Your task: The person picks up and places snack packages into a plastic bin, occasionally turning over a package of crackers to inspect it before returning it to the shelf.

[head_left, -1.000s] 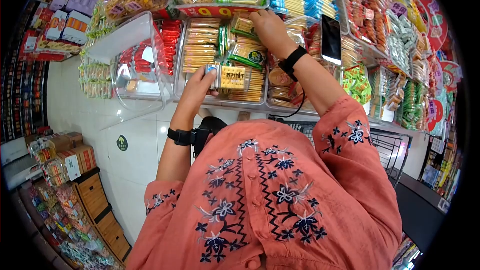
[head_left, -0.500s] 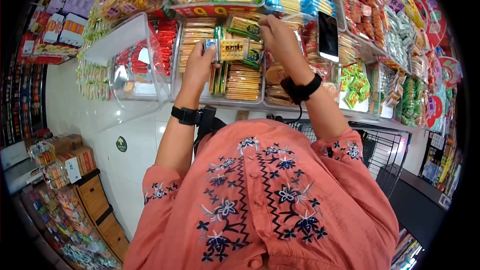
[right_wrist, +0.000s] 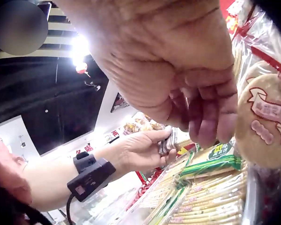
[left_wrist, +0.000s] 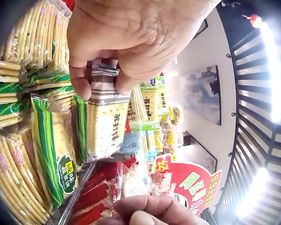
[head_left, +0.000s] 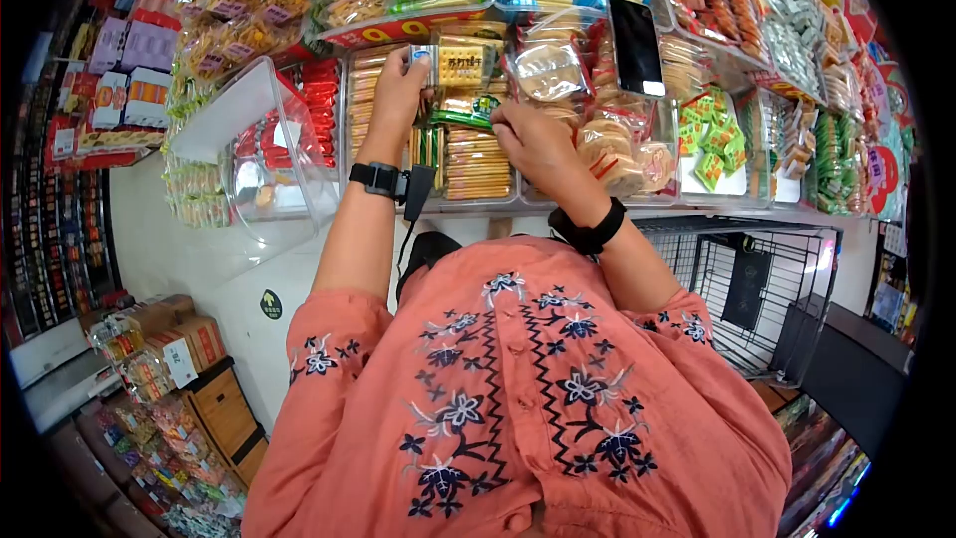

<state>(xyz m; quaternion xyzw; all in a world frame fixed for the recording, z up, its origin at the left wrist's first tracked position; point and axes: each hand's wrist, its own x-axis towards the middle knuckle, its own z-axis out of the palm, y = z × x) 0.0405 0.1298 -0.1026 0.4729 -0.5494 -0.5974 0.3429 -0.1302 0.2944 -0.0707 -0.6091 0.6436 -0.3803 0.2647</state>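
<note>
My left hand (head_left: 396, 100) pinches one end of a clear cracker packet (head_left: 465, 66) between thumb and fingers. Striped wrapper shows at the gripped end in the left wrist view, and dark lettering runs along the packet (left_wrist: 105, 126). Below it, a green-trimmed cracker packet (head_left: 461, 108) lies on the stacked crackers in a clear bin (head_left: 344, 154). My right hand (head_left: 546, 147) hangs at that packet's right end, its fingers loosely bent. Seen from the right wrist, the fingers hover close over the green-trimmed packet (right_wrist: 213, 161) with nothing visible in them.
Bagged round crackers (head_left: 553, 75) fill the compartment to the right. A phone (head_left: 635, 47) stands above them. To the left are red packets (head_left: 317, 125) and a raised clear lid (head_left: 239, 130). A wire shopping cart (head_left: 762, 289) stands at lower right.
My left hand has carried the lettered packet farther from me across the bin. My right hand has left the upper green-trimmed packet and come back toward me, to the lower one.
</note>
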